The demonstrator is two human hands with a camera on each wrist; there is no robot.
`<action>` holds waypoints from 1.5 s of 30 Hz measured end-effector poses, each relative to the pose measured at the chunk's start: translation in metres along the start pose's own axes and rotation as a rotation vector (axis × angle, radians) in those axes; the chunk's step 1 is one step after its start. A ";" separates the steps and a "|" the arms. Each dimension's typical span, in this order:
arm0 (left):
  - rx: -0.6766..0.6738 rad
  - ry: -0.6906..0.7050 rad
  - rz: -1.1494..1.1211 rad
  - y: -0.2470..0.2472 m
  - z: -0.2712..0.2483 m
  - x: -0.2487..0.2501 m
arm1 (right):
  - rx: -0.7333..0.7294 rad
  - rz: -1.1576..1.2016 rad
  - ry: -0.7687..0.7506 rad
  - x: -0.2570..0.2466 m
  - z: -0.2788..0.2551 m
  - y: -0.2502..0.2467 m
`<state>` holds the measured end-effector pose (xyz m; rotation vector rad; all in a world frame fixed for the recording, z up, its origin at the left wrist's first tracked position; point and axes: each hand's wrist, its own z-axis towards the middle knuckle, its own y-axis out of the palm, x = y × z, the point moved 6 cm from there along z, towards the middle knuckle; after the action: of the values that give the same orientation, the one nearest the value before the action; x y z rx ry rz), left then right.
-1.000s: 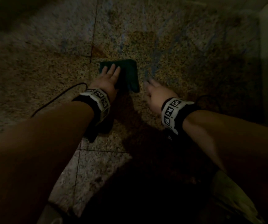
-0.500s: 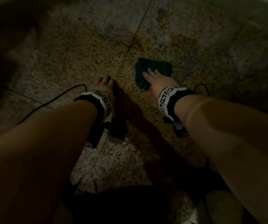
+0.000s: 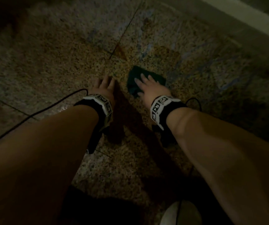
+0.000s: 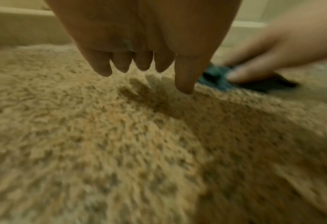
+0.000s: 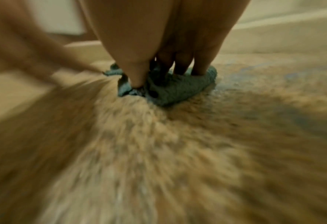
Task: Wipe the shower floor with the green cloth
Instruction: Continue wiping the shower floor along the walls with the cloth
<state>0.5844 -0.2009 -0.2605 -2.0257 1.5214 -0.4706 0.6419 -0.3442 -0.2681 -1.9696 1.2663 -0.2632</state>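
- A person's right hand [image 3: 153,90] presses flat on the green cloth [image 3: 158,77], fingers [image 5: 201,66] extended and bearing down on the bunched fabric, thumb pushed into its near fold, as seen from the right wrist.
- The green cloth [image 5: 170,91] lies crumpled on the speckled shower floor [image 3: 65,62], just beyond a dark grout line [image 3: 124,31] that runs away from it toward the far wall.
- The left hand [image 3: 103,88] rests just beside the cloth, on its left, palm down and holding nothing; the fingers [image 4: 183,78] hang relaxed and slightly spread, their tips at or just above the stone, and contact cannot be confirmed from the blurred left wrist view.
- From the left wrist, the cloth [image 4: 216,80] shows past the index finger, with the right hand [image 4: 273,51] lying across it.
- Both wrists carry black bands with white marker blocks [image 3: 160,104], and a thin black cable [image 3: 33,114] trails from the left band across the floor, away from the cloth.
- A pale raised curb [image 3: 247,15] borders the floor beyond and to the right of the cloth.
- Bluish streaks [image 5: 264,78] mark the stone right of the cloth.
- A pale rounded object [image 3: 179,213], unidentifiable in the dim light, sits near the person, well apart from the cloth.
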 end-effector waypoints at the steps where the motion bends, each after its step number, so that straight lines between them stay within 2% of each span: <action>1: -0.001 -0.008 0.007 0.002 0.001 0.003 | 0.013 0.009 0.018 0.001 0.002 -0.002; 5: 0.040 0.031 0.024 0.000 0.006 0.015 | 0.077 -0.020 0.004 0.002 -0.003 0.004; 9: 0.007 0.085 0.051 0.002 0.006 0.023 | -0.002 -0.059 -0.046 0.017 -0.027 0.024; 13: -0.020 0.060 0.090 0.015 -0.001 0.033 | -0.005 -0.071 -0.070 0.026 -0.056 0.048; 18: -0.012 0.007 0.137 0.018 0.002 0.037 | 0.020 -0.053 -0.080 0.034 -0.043 0.029; 24: -0.042 0.002 0.304 0.012 -0.010 0.051 | 0.035 0.055 0.065 0.036 -0.014 0.001; 26: -0.039 0.008 0.346 0.013 -0.012 0.052 | 0.025 0.016 0.044 0.036 -0.016 0.003; 30: -0.076 -0.021 0.275 0.009 -0.017 0.047 | 0.000 -0.113 -0.048 0.040 -0.035 0.019; 34: -0.042 0.014 0.277 0.012 -0.010 0.042 | -0.075 -0.160 -0.114 0.042 -0.072 0.052; 37: -0.074 0.001 0.269 0.011 -0.012 0.046 | -0.056 -0.137 -0.124 0.047 -0.086 0.062; 39: -0.065 0.013 0.308 0.010 -0.018 0.051 | -0.030 -0.116 -0.125 0.048 -0.083 0.059; 42: 0.034 0.064 0.270 0.009 -0.017 0.054 | -0.008 -0.122 -0.099 0.055 -0.069 0.049; 45: -0.012 0.027 0.282 0.007 -0.019 0.054 | 0.033 -0.055 -0.015 0.066 -0.051 0.030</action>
<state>0.5839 -0.2576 -0.2525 -1.7814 1.7942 -0.3768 0.6259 -0.4310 -0.2688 -1.9775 1.1921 -0.2942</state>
